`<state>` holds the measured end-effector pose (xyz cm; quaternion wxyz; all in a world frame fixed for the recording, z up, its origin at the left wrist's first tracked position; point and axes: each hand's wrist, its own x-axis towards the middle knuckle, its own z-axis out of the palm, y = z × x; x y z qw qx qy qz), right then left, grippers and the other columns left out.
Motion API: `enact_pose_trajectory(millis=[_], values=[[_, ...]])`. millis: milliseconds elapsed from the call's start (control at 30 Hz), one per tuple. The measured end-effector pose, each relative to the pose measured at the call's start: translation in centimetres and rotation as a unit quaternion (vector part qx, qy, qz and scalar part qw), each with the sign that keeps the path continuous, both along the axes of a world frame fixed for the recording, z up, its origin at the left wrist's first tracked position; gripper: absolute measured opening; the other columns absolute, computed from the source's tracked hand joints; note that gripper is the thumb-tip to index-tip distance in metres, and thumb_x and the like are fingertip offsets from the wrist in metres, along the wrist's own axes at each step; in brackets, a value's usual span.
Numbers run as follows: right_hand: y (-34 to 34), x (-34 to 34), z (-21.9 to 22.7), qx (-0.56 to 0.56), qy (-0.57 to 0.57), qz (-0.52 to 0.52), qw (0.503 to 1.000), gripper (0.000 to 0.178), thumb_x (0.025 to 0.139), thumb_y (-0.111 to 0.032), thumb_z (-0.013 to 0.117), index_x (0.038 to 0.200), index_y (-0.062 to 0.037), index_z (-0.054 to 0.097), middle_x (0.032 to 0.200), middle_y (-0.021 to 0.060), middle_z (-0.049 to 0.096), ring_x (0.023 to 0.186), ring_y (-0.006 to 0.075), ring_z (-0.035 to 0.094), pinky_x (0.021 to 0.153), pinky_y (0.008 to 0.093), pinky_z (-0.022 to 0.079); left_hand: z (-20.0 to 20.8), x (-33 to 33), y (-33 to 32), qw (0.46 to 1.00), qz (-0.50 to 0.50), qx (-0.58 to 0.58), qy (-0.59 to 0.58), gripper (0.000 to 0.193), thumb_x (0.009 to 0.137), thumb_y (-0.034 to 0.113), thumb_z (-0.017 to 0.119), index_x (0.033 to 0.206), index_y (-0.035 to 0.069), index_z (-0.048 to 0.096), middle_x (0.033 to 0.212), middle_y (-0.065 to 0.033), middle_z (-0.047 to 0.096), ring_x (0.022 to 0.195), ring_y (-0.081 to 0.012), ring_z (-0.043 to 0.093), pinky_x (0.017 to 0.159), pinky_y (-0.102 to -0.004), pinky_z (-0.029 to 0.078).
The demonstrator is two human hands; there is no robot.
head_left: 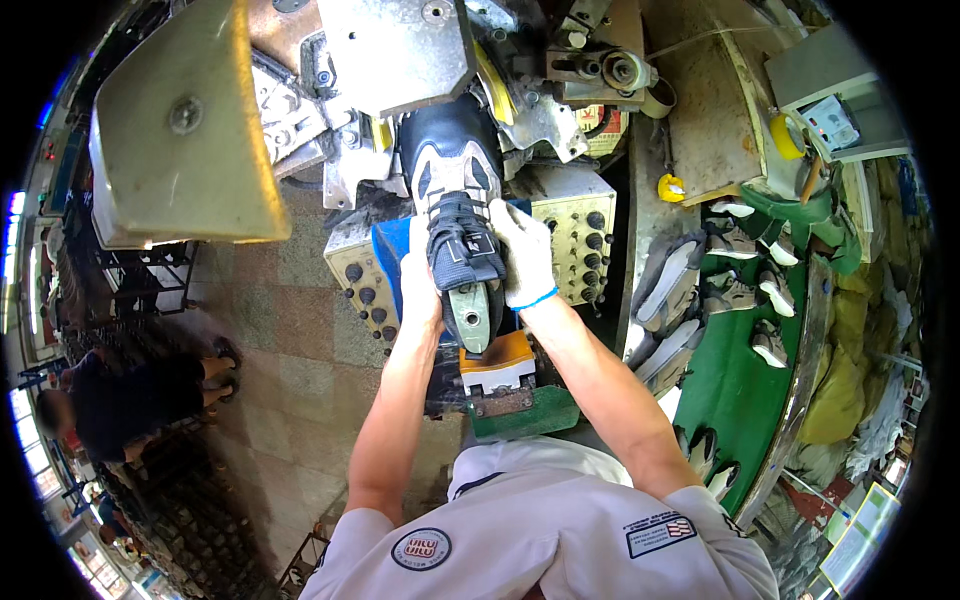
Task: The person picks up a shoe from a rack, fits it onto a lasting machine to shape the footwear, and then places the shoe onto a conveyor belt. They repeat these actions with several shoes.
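A grey and black sneaker upper (460, 225) with dark laces is stretched over a green shoe last (471, 312). Its toe end sits in the jaws of a machine, below a metal plate (398, 50). My left hand (418, 282) is closed against the left side of the heel part, its fingers partly hidden behind the shoe. On the opposite side my right hand (523, 253), in a white glove with a blue cuff, grips the upper near the collar. Under the heel end of the last is an orange-topped support block (498, 355).
Control boxes with black knobs (575, 235) flank the shoe. A large pale machine guard (180, 120) hangs at upper left. To the right, a green conveyor (735, 400) carries several shoes (768, 342). Another person (130, 400) is at far left, near dark racks.
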<state>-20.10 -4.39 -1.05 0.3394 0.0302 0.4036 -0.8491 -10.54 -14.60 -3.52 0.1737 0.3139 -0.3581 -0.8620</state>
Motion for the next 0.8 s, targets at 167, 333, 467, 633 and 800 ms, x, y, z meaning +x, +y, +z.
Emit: enact_pose_trajectory(millis=[167,333,467,633,800], values=[[0.0,-0.2,-1.4,-0.003,0.018,0.004,1.0,0.027,0.1,-0.02,0.062,0.113,0.0024,0.068,0.103,0.0052,0.071,0.088,0.0116,0.063,0.08,0.0264,0.052,-0.7,-0.5,-0.1,0.997,0.015,-0.055,-0.047,0.053,0.107,0.048,0.041,0.101,0.005,0.071,0.085,0.0015,0.067,0.073,-0.0065,0.059,0.067,-0.0244,0.048],[-1.6,-0.3,-1.3,0.017,0.007,-0.04,0.999,0.028,0.102,-0.024,0.059,0.102,0.0017,0.07,0.092,0.0057,0.072,0.074,0.0115,0.066,0.066,0.0259,0.053,-1.5,-0.8,-1.2,0.974,0.017,-0.22,-0.055,0.052,0.108,0.044,0.043,0.093,0.002,0.069,0.079,0.0023,0.065,0.068,-0.0055,0.054,0.063,-0.0242,0.046],[-2.2,-0.5,-1.1,0.036,0.027,-0.048,0.998,0.028,0.102,-0.024,0.06,0.103,0.0012,0.07,0.09,0.0051,0.071,0.073,0.0104,0.065,0.065,0.0258,0.053,-1.1,-1.0,-1.7,0.97,0.0,-0.236,-0.06,0.048,0.109,0.039,0.042,0.094,0.001,0.066,0.078,0.0018,0.064,0.069,-0.0057,0.054,0.064,-0.0242,0.046],[-0.9,-0.2,0.4,0.044,0.043,-0.031,0.998,0.029,0.101,-0.025,0.062,0.107,0.0017,0.069,0.097,0.0073,0.072,0.078,0.0121,0.068,0.068,0.0266,0.055,2.2,-1.1,0.4,0.961,0.035,-0.268,-0.06,0.043,0.11,0.032,0.04,0.104,-0.002,0.067,0.085,0.0004,0.068,0.074,-0.0056,0.056,0.069,-0.0243,0.048],[-1.2,0.0,0.4,0.07,0.036,-0.039,0.996,0.031,0.1,-0.03,0.064,0.103,0.0005,0.07,0.092,0.0048,0.072,0.074,0.0103,0.066,0.066,0.0257,0.054,1.1,-0.5,-0.3,0.984,0.051,-0.172,-0.025,0.044,0.109,0.033,0.044,0.099,-0.002,0.069,0.088,-0.0003,0.067,0.077,-0.0061,0.054,0.07,-0.0242,0.047]])
